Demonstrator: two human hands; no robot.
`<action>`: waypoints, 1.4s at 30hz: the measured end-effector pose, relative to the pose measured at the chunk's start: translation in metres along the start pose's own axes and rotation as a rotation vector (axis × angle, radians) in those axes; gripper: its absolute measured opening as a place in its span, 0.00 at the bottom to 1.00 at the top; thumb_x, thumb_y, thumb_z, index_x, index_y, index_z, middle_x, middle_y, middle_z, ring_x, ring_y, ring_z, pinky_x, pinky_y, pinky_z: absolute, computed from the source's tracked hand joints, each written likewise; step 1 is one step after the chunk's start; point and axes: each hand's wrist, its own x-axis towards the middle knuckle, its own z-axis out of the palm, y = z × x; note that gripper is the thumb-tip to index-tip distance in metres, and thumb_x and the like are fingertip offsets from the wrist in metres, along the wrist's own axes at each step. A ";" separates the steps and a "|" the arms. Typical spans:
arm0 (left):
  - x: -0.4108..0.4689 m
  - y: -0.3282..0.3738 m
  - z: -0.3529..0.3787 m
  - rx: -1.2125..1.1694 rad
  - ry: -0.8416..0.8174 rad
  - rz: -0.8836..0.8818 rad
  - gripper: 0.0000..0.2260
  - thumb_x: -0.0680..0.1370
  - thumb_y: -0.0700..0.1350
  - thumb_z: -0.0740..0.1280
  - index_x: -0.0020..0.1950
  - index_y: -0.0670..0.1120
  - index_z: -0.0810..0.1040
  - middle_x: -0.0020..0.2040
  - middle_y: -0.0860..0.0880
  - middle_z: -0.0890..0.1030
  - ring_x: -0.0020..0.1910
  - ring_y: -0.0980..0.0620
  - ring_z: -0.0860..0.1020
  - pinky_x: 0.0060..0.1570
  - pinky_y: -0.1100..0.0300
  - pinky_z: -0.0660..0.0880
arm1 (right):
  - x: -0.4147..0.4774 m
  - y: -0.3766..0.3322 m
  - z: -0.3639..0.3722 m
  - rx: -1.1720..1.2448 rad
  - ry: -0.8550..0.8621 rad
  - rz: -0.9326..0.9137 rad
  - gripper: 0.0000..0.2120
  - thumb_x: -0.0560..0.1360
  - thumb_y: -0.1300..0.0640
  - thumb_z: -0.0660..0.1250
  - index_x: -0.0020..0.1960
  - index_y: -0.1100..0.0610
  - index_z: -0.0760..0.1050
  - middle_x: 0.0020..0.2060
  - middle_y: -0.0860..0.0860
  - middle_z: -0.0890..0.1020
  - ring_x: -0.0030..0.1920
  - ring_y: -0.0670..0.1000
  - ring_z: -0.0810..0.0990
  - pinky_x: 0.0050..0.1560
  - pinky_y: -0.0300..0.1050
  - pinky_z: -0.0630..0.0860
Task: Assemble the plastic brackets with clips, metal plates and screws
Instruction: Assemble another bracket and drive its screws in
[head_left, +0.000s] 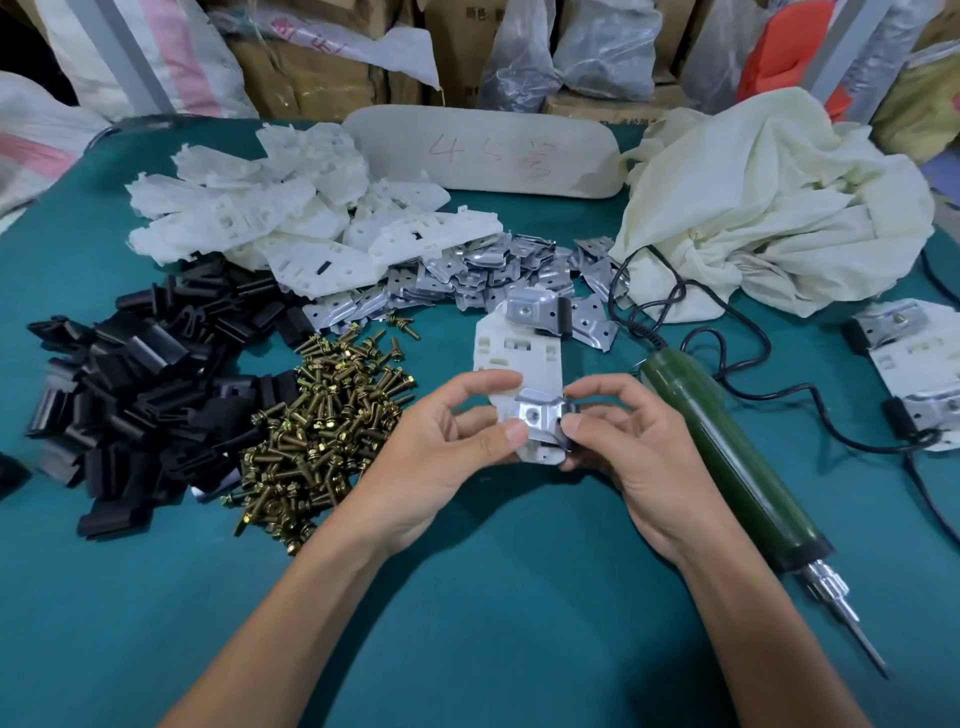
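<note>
A white plastic bracket (519, 353) lies on the green table at the centre. A metal plate with a black clip (537, 310) sits on its far end. At its near end a second metal plate (537, 413) rests on the bracket, with a black clip under its right edge. My left hand (447, 447) pinches the plate's left side with thumb and fingers. My right hand (628, 441) pinches the plate and clip from the right. Piles of black clips (140, 395), brass screws (322, 426), metal plates (467, 275) and white brackets (270, 208) lie to the left and behind.
A green electric screwdriver (737, 457) lies to the right of my hands, tip pointing at me, its black cord (691, 322) curling behind. Two finished brackets (919, 364) sit at the right edge. A cream cloth bag (769, 197) and a beige board (488, 150) stand behind.
</note>
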 end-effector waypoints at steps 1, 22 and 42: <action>0.000 0.000 0.000 0.004 -0.001 0.003 0.20 0.72 0.41 0.74 0.64 0.47 0.77 0.54 0.38 0.85 0.51 0.46 0.83 0.58 0.55 0.79 | 0.000 0.000 0.000 0.007 -0.008 0.002 0.15 0.77 0.69 0.70 0.47 0.48 0.84 0.39 0.57 0.86 0.35 0.54 0.82 0.38 0.45 0.82; -0.004 -0.004 -0.004 0.100 -0.041 0.044 0.20 0.77 0.40 0.69 0.68 0.46 0.74 0.57 0.41 0.85 0.54 0.46 0.83 0.53 0.59 0.79 | -0.003 -0.004 -0.001 0.047 -0.071 0.023 0.10 0.71 0.58 0.75 0.51 0.49 0.84 0.43 0.58 0.86 0.40 0.53 0.82 0.42 0.43 0.81; -0.004 0.007 -0.019 0.735 0.228 0.340 0.29 0.80 0.37 0.68 0.74 0.62 0.66 0.61 0.51 0.79 0.58 0.54 0.78 0.57 0.53 0.77 | -0.003 -0.003 -0.011 0.102 -0.055 0.089 0.17 0.72 0.66 0.74 0.55 0.49 0.80 0.40 0.57 0.85 0.36 0.51 0.81 0.37 0.40 0.79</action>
